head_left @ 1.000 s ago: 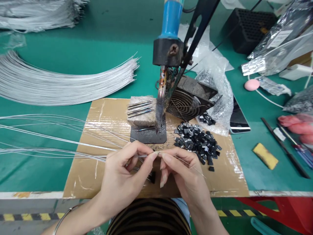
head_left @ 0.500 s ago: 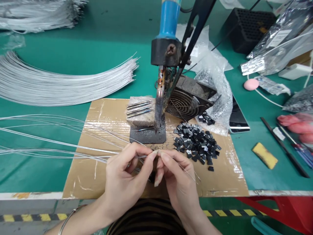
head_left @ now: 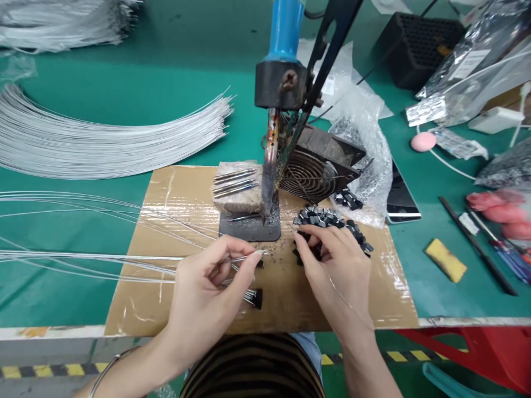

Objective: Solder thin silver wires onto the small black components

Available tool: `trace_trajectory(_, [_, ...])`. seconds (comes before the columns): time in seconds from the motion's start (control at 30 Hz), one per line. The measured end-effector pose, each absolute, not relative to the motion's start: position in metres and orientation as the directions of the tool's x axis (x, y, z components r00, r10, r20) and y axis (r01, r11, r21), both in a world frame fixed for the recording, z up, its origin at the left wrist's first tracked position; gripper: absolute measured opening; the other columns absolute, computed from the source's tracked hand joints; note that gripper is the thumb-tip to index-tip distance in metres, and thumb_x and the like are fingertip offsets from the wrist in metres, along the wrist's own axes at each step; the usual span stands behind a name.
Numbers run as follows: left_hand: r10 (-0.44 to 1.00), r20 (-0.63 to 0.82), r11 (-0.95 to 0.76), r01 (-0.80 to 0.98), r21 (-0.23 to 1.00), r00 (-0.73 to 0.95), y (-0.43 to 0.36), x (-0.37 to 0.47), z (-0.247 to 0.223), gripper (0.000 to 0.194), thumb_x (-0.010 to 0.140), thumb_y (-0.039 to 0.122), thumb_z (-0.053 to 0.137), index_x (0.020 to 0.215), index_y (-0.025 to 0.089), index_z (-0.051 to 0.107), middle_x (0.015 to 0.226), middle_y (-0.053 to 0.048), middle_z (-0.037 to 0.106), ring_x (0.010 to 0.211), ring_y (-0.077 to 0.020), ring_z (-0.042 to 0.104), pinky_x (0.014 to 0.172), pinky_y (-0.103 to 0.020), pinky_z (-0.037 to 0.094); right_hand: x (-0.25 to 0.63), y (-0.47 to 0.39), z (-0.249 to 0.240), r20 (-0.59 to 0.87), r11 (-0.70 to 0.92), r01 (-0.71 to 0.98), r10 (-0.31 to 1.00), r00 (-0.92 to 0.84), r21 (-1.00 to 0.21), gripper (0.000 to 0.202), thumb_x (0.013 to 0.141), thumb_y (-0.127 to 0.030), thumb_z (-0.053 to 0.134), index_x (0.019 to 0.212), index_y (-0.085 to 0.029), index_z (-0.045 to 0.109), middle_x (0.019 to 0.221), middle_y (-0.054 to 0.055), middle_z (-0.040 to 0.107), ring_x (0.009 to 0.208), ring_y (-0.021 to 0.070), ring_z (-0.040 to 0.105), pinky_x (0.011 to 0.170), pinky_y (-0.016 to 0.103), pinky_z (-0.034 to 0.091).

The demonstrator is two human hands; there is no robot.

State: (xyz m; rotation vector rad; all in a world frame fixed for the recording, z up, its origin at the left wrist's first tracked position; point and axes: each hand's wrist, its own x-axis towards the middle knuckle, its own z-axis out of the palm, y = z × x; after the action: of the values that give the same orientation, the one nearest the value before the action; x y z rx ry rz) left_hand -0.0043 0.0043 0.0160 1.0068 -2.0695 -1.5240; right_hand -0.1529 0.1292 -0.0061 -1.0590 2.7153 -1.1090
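My left hand (head_left: 215, 282) pinches several thin white wires (head_left: 157, 257) between thumb and forefinger. The wire ends stick out just past the fingertips, above the cardboard (head_left: 141, 309). At the right, my right hand (head_left: 338, 265) has its thumb and forefinger closed on a thin wire (head_left: 342, 298); its short tip shows at the fingers, and the rest curves over the back of the hand. This hand partly covers a pile of small black connectors (head_left: 317, 216). Below my left fingertips lies a black connector with wires in it (head_left: 258, 298).
A soldering iron (head_left: 270, 160) hangs from a stand, tip down over a dark plate (head_left: 271, 229). Beside it are a block with several metal tips (head_left: 234, 185) and a small fan (head_left: 311, 174). A white wire bundle (head_left: 124, 146) lies left; a yellow sponge (head_left: 446, 260) lies right.
My hands were together at the wire ends and are now apart. The right hand has moved right to the connector pile with a thin wire; the left has stayed nearly in place.
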Motion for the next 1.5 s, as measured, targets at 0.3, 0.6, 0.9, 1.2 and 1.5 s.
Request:
trace_trajectory(0.3, [-0.728,-0.066,0.215,-0.318,0.923,-0.683,0.001,-0.004,0.017,0.01,0.094,0.031,0.069,0.09,0.022,0.072,0.067,0.002,0.062,0.051,-0.01,0.039,0.048,-0.024,0.03,-0.156,0.129,-0.011,0.277,0.509,-0.655,-0.63,-0.726,-0.558,0.005,0.094,-0.021,0.071,0.09,-0.019,0.072,0.081,0.001,0.066,0.081,0.0203,0.056,0.073,0.035,0.046])
trace_trajectory(0.6, [-0.709,-0.059,0.258,-0.337,0.905,-0.703,-0.001,-0.005,0.024,0.008,0.094,0.029,0.067,0.09,0.023,0.071,0.073,0.002,0.068,0.055,-0.0095,0.05,0.048,-0.023,0.033,-0.137,0.128,0.009,-0.055,0.133,-0.017,-0.518,-0.854,-0.991,0.004,0.091,-0.024,0.077,0.094,-0.025,0.078,0.08,-0.001,0.074,0.066,0.0115,0.067,0.062,0.02,0.055])
trace_trajectory(0.9, [-0.64,-0.24,0.034,-0.34,0.94,-0.73,-0.007,-0.009,0.031,0.01,0.091,0.03,0.071,0.087,0.022,0.07,0.089,0.0,0.074,0.079,-0.0141,0.07,0.059,-0.016,0.05,-0.123,0.117,0.013,-0.22,-0.009,0.291,-0.633,-0.742,-0.957,0.005,0.091,-0.023,0.077,0.092,-0.026,0.081,0.068,-0.002,0.071,0.055,0.0075,0.064,0.055,0.014,0.054])
trace_trajectory(1.2, [-0.563,-0.253,-0.059,-0.266,0.962,-0.787,-0.012,-0.013,0.04,0.007,0.093,0.02,0.069,0.086,0.019,0.071,0.086,0.0,0.074,0.075,-0.0083,0.068,0.07,-0.01,0.053,-0.118,0.116,0.011,-0.231,-0.021,0.324,-0.659,-0.716,-0.946,0.007,0.092,-0.024,0.077,0.093,-0.027,0.082,0.077,-0.001,0.074,0.056,0.0057,0.061,0.054,0.012,0.052])
trace_trajectory(1.5, [-0.578,-0.237,-0.059,-0.25,0.966,-0.781,-0.01,-0.016,0.039,0.01,0.091,0.017,0.069,0.081,0.019,0.07,0.093,0.0,0.075,0.076,-0.0078,0.069,0.071,-0.009,0.054,-0.118,0.114,0.01,-0.217,-0.022,0.306,-0.659,-0.721,-0.952,0.007,0.092,-0.024,0.076,0.094,-0.027,0.082,0.075,-0.001,0.073,0.055,0.0061,0.06,0.052,0.014,0.05])
